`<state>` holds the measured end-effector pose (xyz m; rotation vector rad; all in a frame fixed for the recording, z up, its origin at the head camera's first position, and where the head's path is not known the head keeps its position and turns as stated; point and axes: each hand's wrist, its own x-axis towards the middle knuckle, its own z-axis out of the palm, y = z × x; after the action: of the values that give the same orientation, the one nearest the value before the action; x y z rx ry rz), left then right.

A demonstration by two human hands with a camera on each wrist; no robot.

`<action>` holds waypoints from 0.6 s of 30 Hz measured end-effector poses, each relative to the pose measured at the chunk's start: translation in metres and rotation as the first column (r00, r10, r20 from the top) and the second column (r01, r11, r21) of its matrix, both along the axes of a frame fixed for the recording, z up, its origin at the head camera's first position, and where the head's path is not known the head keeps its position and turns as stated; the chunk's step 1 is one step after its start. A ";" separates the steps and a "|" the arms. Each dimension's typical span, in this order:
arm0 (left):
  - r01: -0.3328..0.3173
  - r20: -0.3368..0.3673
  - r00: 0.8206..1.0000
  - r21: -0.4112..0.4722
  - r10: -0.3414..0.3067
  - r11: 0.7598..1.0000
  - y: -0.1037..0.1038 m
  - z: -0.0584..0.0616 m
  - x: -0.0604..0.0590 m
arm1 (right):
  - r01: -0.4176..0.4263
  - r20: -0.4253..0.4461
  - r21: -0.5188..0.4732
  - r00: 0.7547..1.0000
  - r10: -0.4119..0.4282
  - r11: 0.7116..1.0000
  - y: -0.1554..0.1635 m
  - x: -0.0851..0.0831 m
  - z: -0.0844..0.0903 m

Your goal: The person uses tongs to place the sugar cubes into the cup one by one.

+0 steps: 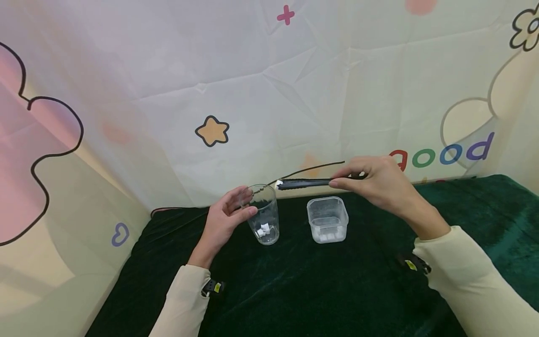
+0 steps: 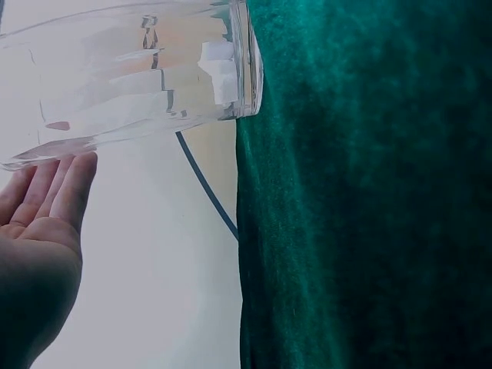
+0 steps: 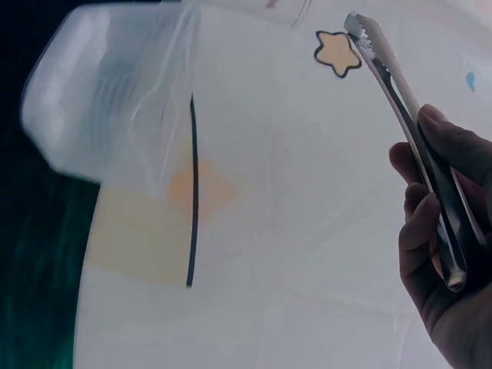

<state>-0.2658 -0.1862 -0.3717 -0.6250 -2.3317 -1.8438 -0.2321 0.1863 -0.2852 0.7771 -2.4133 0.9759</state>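
My left hand (image 1: 225, 217) holds a clear drinking glass (image 1: 271, 217) near its rim, thumb on the near side and fingers at the far side. Several small white cubes (image 1: 264, 230) lie at the bottom of the glass, seen through its wall in the left wrist view as well. With my right hand (image 1: 376, 182) I pinch metal tongs (image 3: 407, 127) between thumb and fingers. Their toothed tips point left, close to the glass rim, with a small white piece (image 1: 279, 184) at the end in the head view.
A clear plastic tub (image 1: 327, 208) with white cubes in its bottom stands to the right of the glass. Dark green cloth (image 1: 294, 290) covers the table. Behind it hangs a printed white backdrop (image 1: 252, 117), right at the table's far edge.
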 end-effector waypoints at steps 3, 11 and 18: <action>-0.002 0.001 1.000 -0.001 0.002 1.000 0.000 0.000 -0.001 | -0.019 -0.012 -0.028 1.000 0.019 0.999 -0.009 -0.001 -0.002; 0.018 0.018 1.000 0.026 -0.018 0.999 0.006 -0.008 0.004 | -0.060 -0.051 -0.063 0.997 0.057 0.996 -0.023 0.001 -0.025; 0.006 -0.002 1.000 0.013 -0.006 1.000 0.001 0.000 0.001 | -0.099 -0.049 -0.063 0.994 0.096 0.993 -0.036 -0.007 -0.030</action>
<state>-0.2647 -0.1856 -0.3721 -0.6332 -2.3174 -1.8586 -0.2392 0.1503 -0.3152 0.8914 -2.3112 1.0568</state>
